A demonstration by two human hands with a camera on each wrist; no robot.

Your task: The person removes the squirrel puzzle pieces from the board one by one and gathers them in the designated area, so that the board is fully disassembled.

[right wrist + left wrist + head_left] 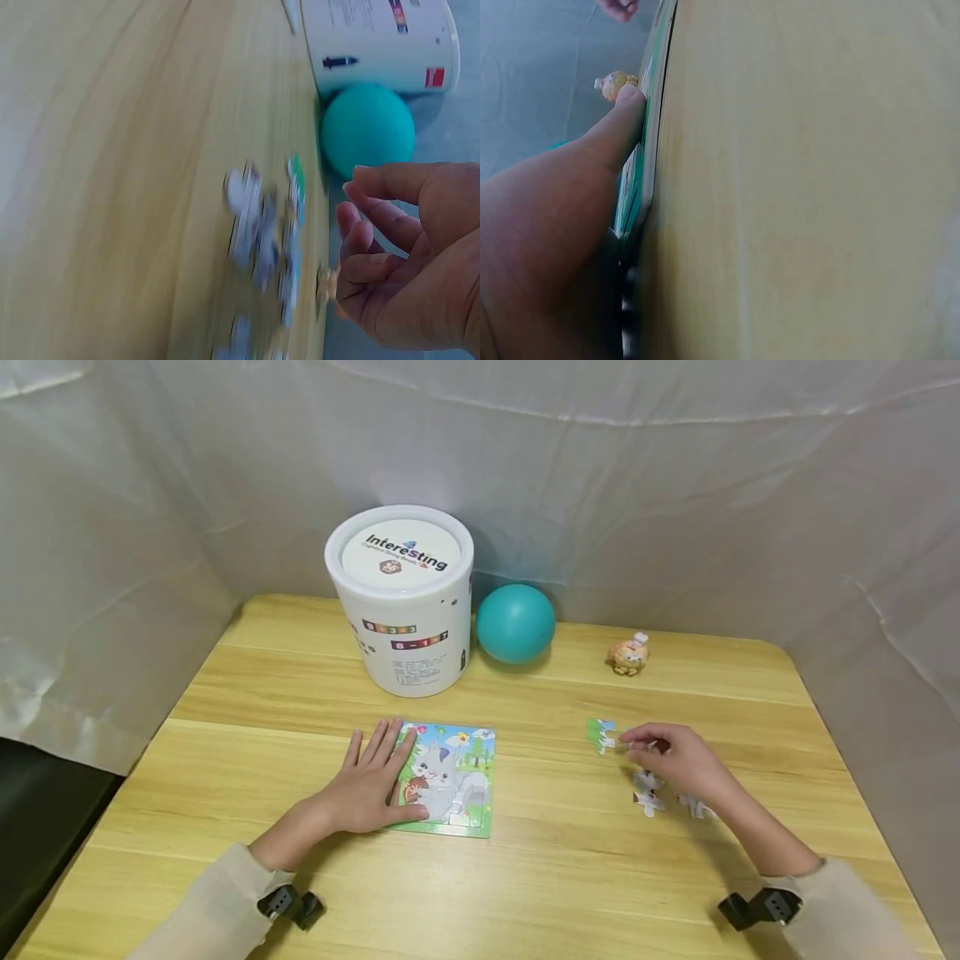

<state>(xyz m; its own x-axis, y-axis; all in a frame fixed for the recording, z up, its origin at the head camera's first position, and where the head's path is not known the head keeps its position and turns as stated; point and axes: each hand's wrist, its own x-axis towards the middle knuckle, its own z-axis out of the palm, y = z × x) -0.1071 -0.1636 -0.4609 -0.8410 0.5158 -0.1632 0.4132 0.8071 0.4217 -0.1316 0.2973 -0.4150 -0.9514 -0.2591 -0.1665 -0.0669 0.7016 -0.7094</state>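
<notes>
My left hand [363, 789] lies with spread, straight fingers on the left part of a square jigsaw puzzle [468, 756] picturing a grey squirrel. Its thumb rests along the puzzle's edge in the left wrist view. To the right, my right hand [678, 762] hovers over several loose puzzle pieces, fingers loosely bent. A green-and-white puzzle piece [601, 735] lies just left of its fingertips; a grey puzzle piece [648, 793] lies below them. Another puzzle piece [696, 807] is partly hidden by the wrist. In the right wrist view nothing shows between thumb and fingers, and the pieces are blurred.
A large white lidded tub [408, 635] stands at the back, beside a teal ball [516, 623]. Farther right sits a small orange figurine [629, 655] with a white hat. Grey cloth [675, 510] hangs behind the wooden table [547, 877].
</notes>
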